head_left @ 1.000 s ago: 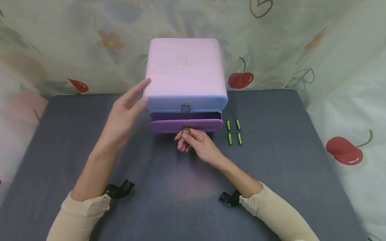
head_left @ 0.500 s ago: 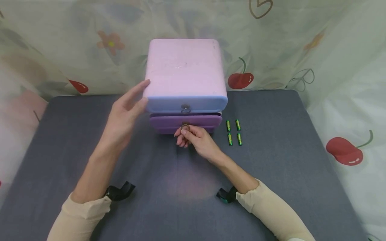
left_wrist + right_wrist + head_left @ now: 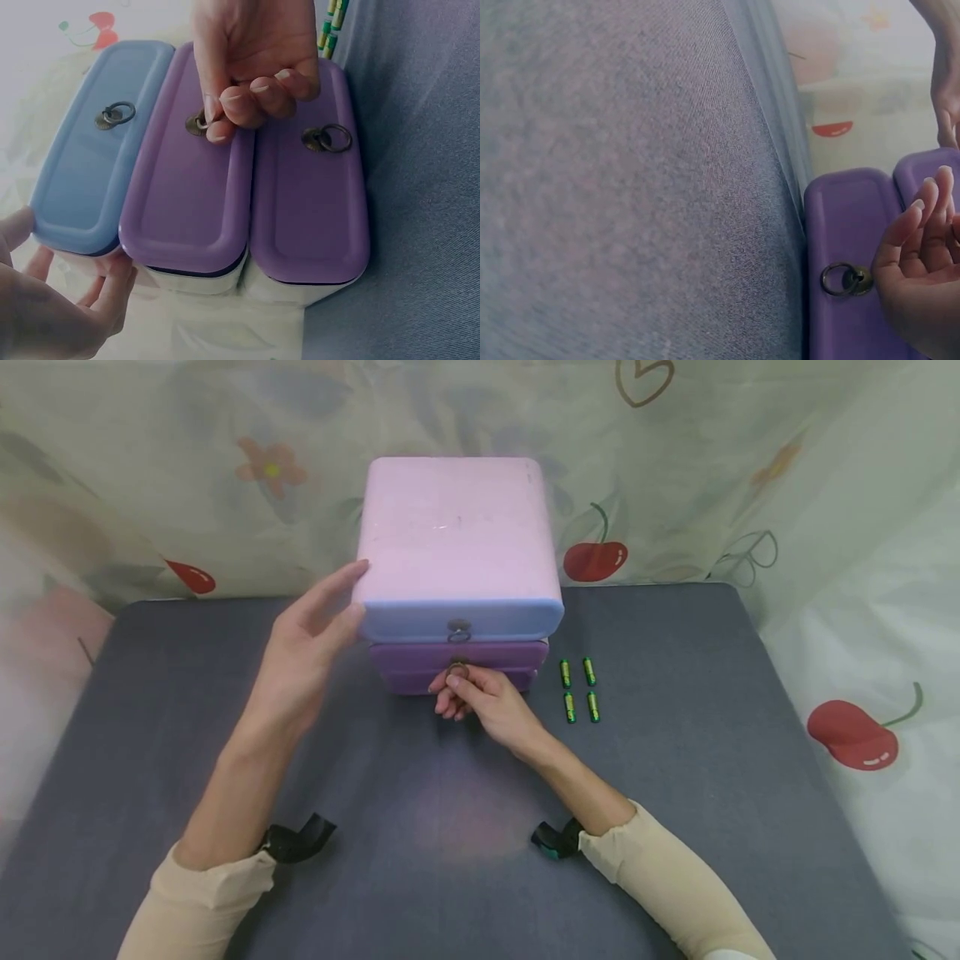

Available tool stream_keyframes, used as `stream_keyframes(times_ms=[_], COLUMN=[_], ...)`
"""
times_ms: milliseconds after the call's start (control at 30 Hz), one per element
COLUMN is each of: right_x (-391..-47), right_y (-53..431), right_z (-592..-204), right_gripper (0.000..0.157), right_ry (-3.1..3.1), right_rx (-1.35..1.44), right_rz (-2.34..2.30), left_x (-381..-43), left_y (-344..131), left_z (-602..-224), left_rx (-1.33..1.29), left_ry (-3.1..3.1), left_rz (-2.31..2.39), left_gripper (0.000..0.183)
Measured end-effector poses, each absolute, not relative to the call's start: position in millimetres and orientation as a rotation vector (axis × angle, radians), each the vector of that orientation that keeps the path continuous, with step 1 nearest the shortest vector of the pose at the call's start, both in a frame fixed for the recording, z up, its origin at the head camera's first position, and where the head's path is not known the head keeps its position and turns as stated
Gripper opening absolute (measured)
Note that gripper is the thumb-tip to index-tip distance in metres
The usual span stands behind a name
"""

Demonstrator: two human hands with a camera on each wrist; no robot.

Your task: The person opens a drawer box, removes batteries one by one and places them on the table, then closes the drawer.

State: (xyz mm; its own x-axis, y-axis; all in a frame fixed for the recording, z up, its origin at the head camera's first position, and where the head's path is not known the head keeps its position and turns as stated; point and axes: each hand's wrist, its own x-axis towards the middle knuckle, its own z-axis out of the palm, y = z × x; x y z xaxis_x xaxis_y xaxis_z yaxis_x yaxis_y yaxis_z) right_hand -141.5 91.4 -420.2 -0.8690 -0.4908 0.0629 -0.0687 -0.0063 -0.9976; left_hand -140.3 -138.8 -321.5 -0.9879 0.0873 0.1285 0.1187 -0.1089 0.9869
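A small pink drawer cabinet [image 3: 457, 527] stands at the back of the table. It has a light blue top drawer [image 3: 97, 165] and two purple ones below, the middle drawer [image 3: 187, 195] and the bottom drawer [image 3: 311, 217], each with a metal ring. My right hand [image 3: 495, 706] pinches the ring pull [image 3: 457, 669] of the middle drawer between thumb and index finger, the other fingers loosely bent. All three drawers sit pushed in. My left hand [image 3: 300, 647] rests its extended fingers and thumb against the cabinet's left side, by the top drawer.
Several small green batteries [image 3: 570, 707] lie in two rows on the grey table [image 3: 712, 735], right of the cabinet. A patterned curtain [image 3: 247, 518] hangs close behind the cabinet. Black straps [image 3: 300, 841] are on both wrists.
The middle purple drawer has slid back from partly pulled out to closed, my right hand moving forward with its ring. My left hand has stayed at the cabinet's side.
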Motion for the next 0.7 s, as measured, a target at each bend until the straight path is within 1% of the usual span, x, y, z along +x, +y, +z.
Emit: stream_keyframes(times_ms=[333, 700], right_x=[-143.7, -143.9], right_y=[90.3, 92.4], right_z=[-419.7, -421.3], right_gripper=[0.028, 0.031], right_ry=[1.968, 2.006], right_rx=[-0.559, -0.516], right_rz=[-1.947, -1.912], left_x=[-142.8, -142.8], left_y=[-140.0, -140.7], left_z=[-325.2, -325.2], left_rx=[-0.216, -0.219], left_ry=[-2.088, -2.095], left_rz=[-2.302, -2.323], left_gripper=[0.045, 0.047])
